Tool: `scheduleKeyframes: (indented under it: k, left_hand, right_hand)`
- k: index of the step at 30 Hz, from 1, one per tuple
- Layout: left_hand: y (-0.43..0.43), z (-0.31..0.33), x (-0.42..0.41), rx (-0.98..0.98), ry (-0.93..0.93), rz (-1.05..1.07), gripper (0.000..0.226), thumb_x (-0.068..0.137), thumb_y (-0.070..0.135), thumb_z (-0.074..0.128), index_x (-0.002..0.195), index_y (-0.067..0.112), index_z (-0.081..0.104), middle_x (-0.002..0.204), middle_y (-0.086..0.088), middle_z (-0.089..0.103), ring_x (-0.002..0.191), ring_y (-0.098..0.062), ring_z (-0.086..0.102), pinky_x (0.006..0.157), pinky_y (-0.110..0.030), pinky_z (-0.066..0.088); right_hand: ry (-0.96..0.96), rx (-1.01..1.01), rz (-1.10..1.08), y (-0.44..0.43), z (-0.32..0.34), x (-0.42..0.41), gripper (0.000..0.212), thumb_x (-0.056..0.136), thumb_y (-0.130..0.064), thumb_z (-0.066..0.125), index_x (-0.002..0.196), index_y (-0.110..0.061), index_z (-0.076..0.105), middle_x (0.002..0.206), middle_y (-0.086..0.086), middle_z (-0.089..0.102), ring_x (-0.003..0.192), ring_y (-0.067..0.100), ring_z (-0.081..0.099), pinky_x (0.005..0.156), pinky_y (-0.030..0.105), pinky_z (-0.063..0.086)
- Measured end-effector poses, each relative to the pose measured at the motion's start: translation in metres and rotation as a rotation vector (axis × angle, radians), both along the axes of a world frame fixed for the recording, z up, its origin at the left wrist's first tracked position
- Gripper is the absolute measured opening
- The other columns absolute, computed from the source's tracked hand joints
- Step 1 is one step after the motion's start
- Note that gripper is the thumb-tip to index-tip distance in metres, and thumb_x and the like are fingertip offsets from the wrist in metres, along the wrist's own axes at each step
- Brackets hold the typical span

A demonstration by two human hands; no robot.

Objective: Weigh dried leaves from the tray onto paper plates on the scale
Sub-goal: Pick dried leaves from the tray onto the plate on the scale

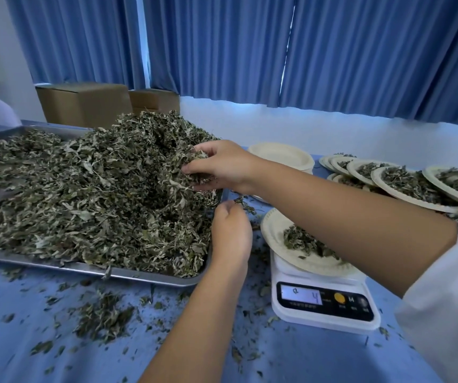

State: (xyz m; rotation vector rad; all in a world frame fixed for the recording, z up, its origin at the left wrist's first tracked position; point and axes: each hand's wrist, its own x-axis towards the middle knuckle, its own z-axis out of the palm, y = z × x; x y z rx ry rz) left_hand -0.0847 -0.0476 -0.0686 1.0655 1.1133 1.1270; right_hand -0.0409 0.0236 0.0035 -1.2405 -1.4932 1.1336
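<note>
Blue curtains (222,45) fill the upper half of the frame, and a blue table (28,341) strewn with leaf crumbs fills the lower half. On the left sits a metal tray (150,279) heaped with dried leaves (97,189), the pile highest towards the centre of the frame. From a white sleeve (449,299) at the lower right, a bare forearm crosses over the scale to the right hand (222,164), whose fingers are curled round a clump of leaves at the heap's right edge. Below it the left hand (232,233) shows its back beside the tray's right rim; its fingers are bent away from the camera with a few leaves at their tips, and I cannot tell whether it holds them. Cardboard boxes (84,103) stand at the upper left behind the tray. Filled plates (404,186) overlap in a row at the right edge. A white scale (324,316) at lower right carries a paper plate (272,230) with a small mound of leaves, and its display (302,298) reads 4. A stack of empty plates (280,157) lies behind the right wrist
</note>
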Motion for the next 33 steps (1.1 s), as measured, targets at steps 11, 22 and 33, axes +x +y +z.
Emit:
scheduleKeyframes:
  k: [11, 22, 33]
  left_hand:
    - [0.008, -0.006, 0.002, -0.012, -0.049, 0.01, 0.023, 0.1, 0.023, 0.041, 0.121, 0.019, 0.051, 0.105, 0.006, 0.058, 0.087, -0.006, 0.053, 0.076, -0.025, 0.041]
    - [0.009, -0.016, 0.003, 0.085, -0.029, 0.018, 0.012, 0.1, 0.026, 0.04, 0.108, 0.029, 0.048, 0.092, 0.017, 0.055, 0.088, -0.001, 0.052, 0.082, -0.025, 0.036]
    - [0.011, -0.021, 0.005, 0.136, 0.009, 0.014, 0.015, 0.099, 0.027, 0.041, 0.112, 0.03, 0.048, 0.096, 0.017, 0.056, 0.091, 0.0, 0.053, 0.081, -0.024, 0.036]
  right_hand:
    - [0.266, 0.022, -0.149, -0.088, 0.032, 0.096, 0.01, 0.085, -0.002, 0.067, 0.093, -0.008, 0.066, 0.09, 0.006, 0.07, 0.086, 0.016, 0.067, 0.074, 0.029, 0.057]
    - [-0.294, -0.131, -0.341, -0.137, -0.003, 0.143, 0.021, 0.082, -0.018, 0.075, 0.101, -0.014, 0.069, 0.105, 0.009, 0.069, 0.086, 0.011, 0.071, 0.068, 0.022, 0.058]
    - [-0.877, -0.082, -0.307, -0.14, -0.008, 0.136, 0.04, 0.078, -0.048, 0.073, 0.112, -0.027, 0.07, 0.103, -0.006, 0.068, 0.094, 0.008, 0.06, 0.079, 0.025, 0.046]
